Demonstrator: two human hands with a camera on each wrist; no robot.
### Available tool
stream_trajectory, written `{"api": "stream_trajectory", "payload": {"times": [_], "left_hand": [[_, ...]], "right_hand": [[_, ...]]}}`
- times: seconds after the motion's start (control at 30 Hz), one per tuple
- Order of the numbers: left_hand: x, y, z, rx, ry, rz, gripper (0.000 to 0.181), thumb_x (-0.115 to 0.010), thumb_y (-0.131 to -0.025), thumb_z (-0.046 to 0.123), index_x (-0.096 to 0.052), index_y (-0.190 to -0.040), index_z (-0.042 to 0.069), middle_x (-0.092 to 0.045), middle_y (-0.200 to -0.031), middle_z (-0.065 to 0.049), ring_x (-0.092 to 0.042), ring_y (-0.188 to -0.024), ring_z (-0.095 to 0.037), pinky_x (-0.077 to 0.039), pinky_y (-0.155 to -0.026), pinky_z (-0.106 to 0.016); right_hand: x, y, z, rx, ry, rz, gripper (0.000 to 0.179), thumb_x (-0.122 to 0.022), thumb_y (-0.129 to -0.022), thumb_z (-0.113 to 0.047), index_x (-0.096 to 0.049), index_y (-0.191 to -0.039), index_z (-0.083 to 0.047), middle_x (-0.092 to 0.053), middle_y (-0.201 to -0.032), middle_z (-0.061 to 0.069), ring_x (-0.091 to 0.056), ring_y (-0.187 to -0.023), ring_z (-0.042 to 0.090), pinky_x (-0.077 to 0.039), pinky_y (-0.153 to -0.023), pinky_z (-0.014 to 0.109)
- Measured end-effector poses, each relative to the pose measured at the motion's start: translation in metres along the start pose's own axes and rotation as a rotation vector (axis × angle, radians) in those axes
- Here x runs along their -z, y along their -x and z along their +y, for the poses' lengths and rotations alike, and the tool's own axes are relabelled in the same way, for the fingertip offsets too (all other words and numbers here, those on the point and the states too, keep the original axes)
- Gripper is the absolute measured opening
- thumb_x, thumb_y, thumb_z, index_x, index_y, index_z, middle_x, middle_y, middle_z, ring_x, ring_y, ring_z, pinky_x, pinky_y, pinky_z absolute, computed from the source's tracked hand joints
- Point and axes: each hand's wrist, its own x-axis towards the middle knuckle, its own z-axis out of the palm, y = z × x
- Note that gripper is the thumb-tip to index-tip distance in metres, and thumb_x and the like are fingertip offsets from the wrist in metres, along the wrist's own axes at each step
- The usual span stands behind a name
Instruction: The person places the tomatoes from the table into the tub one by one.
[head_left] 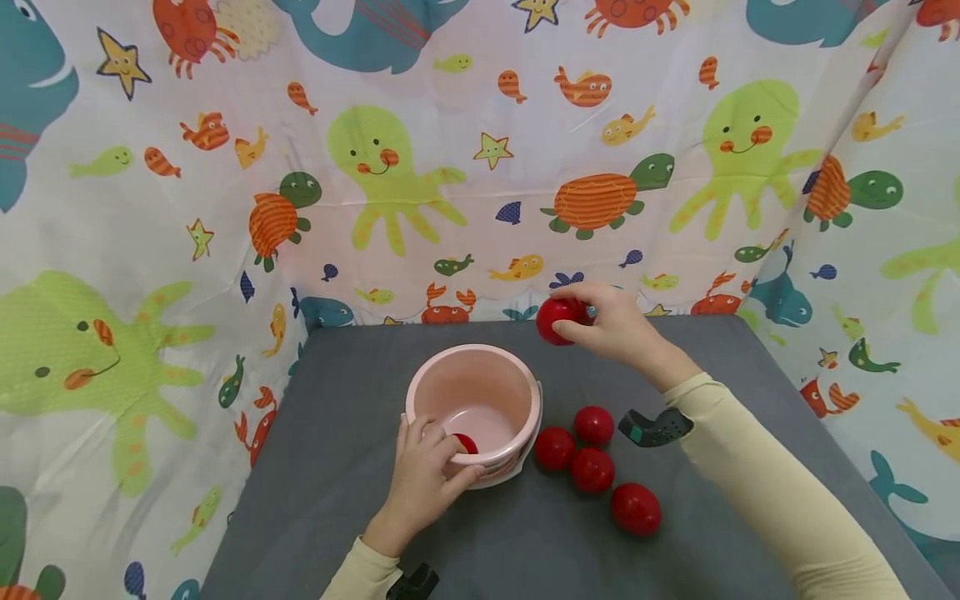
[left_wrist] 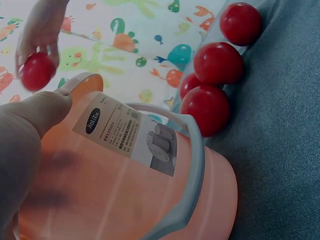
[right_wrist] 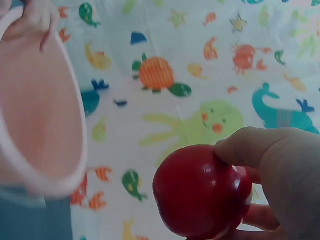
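Observation:
My right hand [head_left: 611,327] holds a shiny red apple [right_wrist: 200,192] between thumb and fingers, raised to the right of and beyond a pink bucket [head_left: 474,357]. The left hand [head_left: 422,475] grips the bucket's near-left rim, its thumb outside and its fingers over the edge. Inside the bucket, part of another red apple [head_left: 467,443] shows past that hand. On the bucket's outer wall are a printed label [left_wrist: 115,127] and a pale handle [left_wrist: 196,167] hanging down. The bucket's mouth appears at the left of the right wrist view.
Several more red apples [head_left: 592,470] lie on the grey cloth-covered table [head_left: 360,392], just right of the bucket. One apple [head_left: 636,509] sits nearer the front. A curtain [head_left: 442,192] printed with sea animals hangs behind the table and along both sides.

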Motion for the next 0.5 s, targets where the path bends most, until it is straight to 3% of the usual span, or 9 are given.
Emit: {"api": "stream_trajectory", "payload": {"times": [0.27,0.5], "left_hand": [[0.003,0.000,0.000,0.000,0.008,-0.004,0.029,-0.085,-0.077,0.045,-0.069,-0.083,0.021,-0.062,-0.085,0.001,-0.055,-0.117,-0.034,-0.027,-0.106,-0.084],[0.006,0.002,0.000,-0.001,0.023,-0.011,0.030,-0.086,-0.076,0.044,-0.068,-0.082,0.020,-0.064,-0.086,-0.001,-0.057,-0.116,-0.037,-0.027,-0.105,-0.085]], "right_hand": [[-0.046,-0.012,-0.026,0.036,-0.080,-0.072,0.045,-0.077,-0.088,-0.015,-0.065,-0.131,-0.005,-0.069,-0.125,0.016,-0.065,-0.108,0.031,-0.063,-0.084,0.045],[-0.093,-0.014,-0.036,0.025,-0.120,-0.161,0.042,-0.074,-0.089,-0.014,-0.066,-0.130,-0.007,-0.069,-0.126,0.013,-0.064,-0.111,0.030,-0.063,-0.087,0.041]]}}
